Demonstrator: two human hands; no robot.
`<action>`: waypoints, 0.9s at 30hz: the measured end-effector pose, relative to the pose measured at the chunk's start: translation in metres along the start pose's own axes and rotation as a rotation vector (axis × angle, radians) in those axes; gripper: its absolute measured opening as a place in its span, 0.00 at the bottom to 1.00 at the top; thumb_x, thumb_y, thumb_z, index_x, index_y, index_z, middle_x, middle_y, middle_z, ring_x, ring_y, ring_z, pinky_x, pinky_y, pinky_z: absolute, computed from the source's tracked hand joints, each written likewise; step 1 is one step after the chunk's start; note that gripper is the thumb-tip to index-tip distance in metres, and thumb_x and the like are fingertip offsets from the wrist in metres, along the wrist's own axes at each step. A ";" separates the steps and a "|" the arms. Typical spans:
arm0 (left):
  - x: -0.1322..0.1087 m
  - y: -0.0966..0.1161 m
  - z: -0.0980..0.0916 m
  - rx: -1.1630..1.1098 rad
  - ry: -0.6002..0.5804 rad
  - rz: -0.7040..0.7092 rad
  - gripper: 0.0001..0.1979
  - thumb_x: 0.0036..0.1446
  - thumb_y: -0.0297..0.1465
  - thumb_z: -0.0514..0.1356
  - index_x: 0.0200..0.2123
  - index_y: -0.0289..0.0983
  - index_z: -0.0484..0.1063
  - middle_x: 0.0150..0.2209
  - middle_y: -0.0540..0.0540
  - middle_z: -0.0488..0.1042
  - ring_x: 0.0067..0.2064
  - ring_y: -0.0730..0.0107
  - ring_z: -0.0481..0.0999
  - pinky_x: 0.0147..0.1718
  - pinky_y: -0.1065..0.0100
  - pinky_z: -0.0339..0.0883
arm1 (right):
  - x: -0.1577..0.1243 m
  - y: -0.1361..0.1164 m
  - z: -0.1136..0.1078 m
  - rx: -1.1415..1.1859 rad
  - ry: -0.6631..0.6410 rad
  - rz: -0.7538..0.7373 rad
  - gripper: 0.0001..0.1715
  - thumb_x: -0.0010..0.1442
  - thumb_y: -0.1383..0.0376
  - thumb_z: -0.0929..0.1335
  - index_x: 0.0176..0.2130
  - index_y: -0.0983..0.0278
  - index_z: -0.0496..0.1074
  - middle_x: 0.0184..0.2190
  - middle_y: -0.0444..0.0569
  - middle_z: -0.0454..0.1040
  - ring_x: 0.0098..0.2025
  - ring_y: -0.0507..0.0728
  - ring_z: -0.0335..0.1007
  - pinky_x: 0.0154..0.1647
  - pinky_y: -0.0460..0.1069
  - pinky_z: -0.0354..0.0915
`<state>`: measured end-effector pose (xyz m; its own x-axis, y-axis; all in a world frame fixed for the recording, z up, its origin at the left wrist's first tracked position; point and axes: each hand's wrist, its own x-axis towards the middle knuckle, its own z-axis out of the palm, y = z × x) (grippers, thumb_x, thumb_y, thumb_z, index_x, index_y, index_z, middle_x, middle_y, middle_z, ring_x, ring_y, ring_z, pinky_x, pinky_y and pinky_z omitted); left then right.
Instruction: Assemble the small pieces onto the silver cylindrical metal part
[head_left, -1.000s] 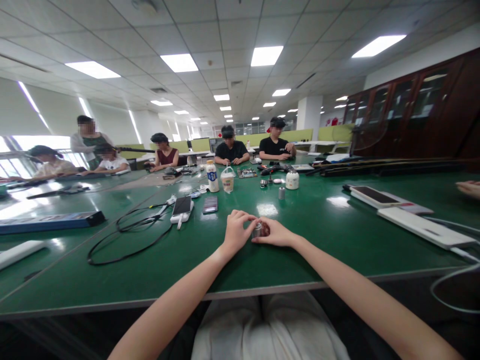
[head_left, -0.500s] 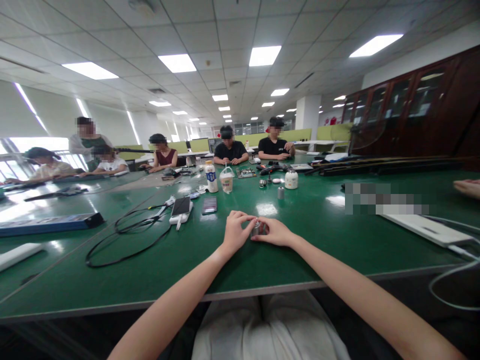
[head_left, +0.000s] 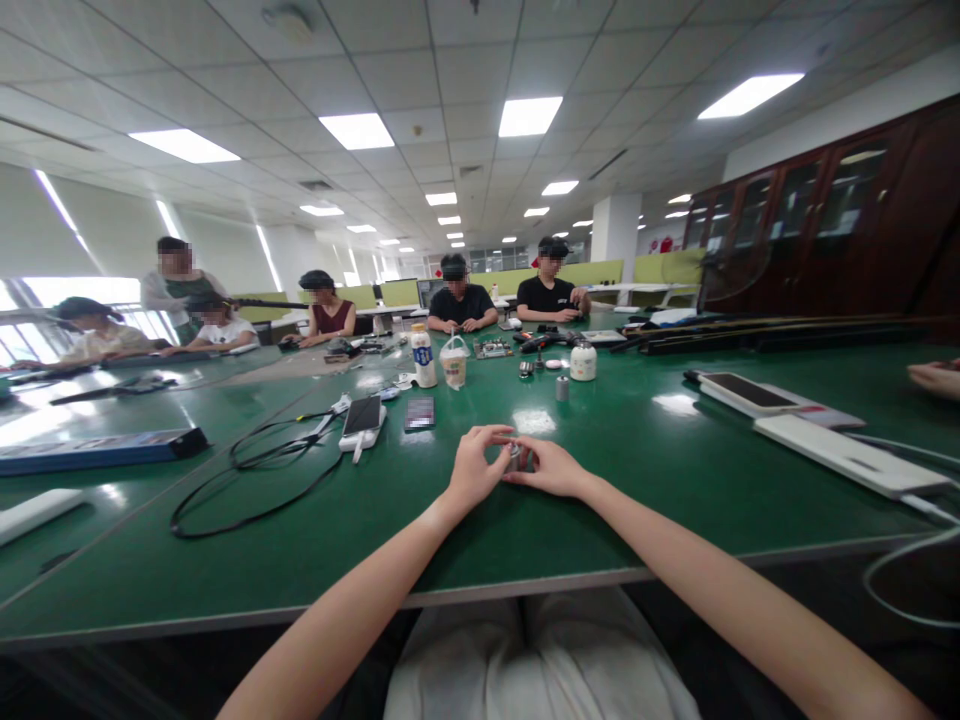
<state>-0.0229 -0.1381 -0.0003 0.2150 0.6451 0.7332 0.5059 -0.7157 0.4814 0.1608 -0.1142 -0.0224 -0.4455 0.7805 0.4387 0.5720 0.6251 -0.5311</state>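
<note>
A small silvery metal cylinder (head_left: pixel 514 458) stands on the green table (head_left: pixel 420 510), partly covered by my fingers. My left hand (head_left: pixel 477 466) curls round its left side, thumb against it and fingers arched over the far side. From the right, my right hand (head_left: pixel 551 468) grips the same cylinder between thumb and fingers. The fingertips of both hands meet near its top. Farther off stands a similar metal cylinder (head_left: pixel 562 388), untouched, with a round white jar (head_left: pixel 583 363) behind it.
Left of my hands lie a phone on a white power bank (head_left: pixel 363 425), a looped black cable (head_left: pixel 176 520) and a small dark flat panel (head_left: pixel 419 413). A bottle (head_left: pixel 423 358) and a plastic cup (head_left: pixel 454 365) stand beyond. Rightward are a white slab-shaped device (head_left: pixel 847 455) and another person's hand (head_left: pixel 934 377).
The fingers of my left hand have shifted slightly over the cylinder, and more of its front shows. My right hand keeps nearly the same place.
</note>
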 end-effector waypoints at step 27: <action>0.009 -0.082 -0.015 0.230 0.019 -0.313 0.09 0.48 0.25 0.68 0.33 0.40 0.76 0.27 0.49 0.82 0.38 0.56 0.79 0.41 0.60 0.66 | -0.001 -0.007 0.001 0.019 -0.072 0.005 0.20 0.58 0.49 0.69 0.37 0.63 0.69 0.25 0.41 0.68 0.25 0.50 0.58 0.26 0.45 0.53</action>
<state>-0.0748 -0.0777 -0.0262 0.0067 0.8162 0.5777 0.7194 -0.4052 0.5642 0.1565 -0.1192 -0.0193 -0.4915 0.7821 0.3831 0.5616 0.6208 -0.5470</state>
